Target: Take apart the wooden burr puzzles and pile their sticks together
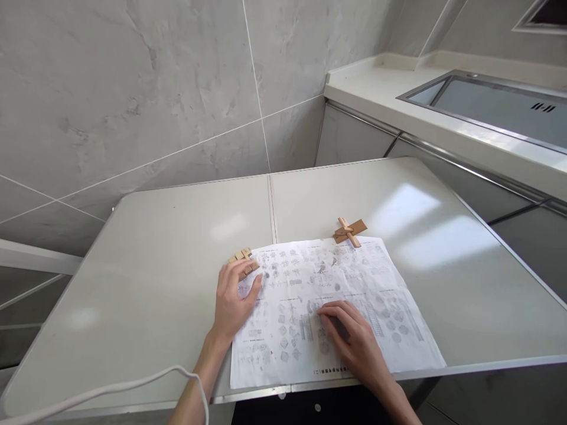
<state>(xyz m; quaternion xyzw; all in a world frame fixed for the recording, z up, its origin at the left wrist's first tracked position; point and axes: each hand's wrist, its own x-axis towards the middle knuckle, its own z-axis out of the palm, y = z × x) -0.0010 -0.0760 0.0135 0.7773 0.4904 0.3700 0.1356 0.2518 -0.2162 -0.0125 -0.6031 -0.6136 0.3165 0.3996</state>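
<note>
A large printed instruction sheet [292, 319] lies on the table, covered with small diagrams. My left hand [234, 298] rests at the sheet's upper left, thumb apart from the bent fingers. Its fingertips reach over light notched wooden pieces [240, 255], which they partly hide; no firm grip on them shows. Lower on the sheet, my right hand [352, 336] has its fingers curled together, tips touching the paper, with nothing visible in them. At the sheet's top edge sit crossed wooden puzzle pieces [349, 231], one darker and flat, apart from both hands.
The pale table [177, 236] has a seam down its middle and stands near a grey tiled wall [177, 77]. To the right is a counter [372, 88] with a sink [487, 106]. A white cable [133, 386] crosses the lower left.
</note>
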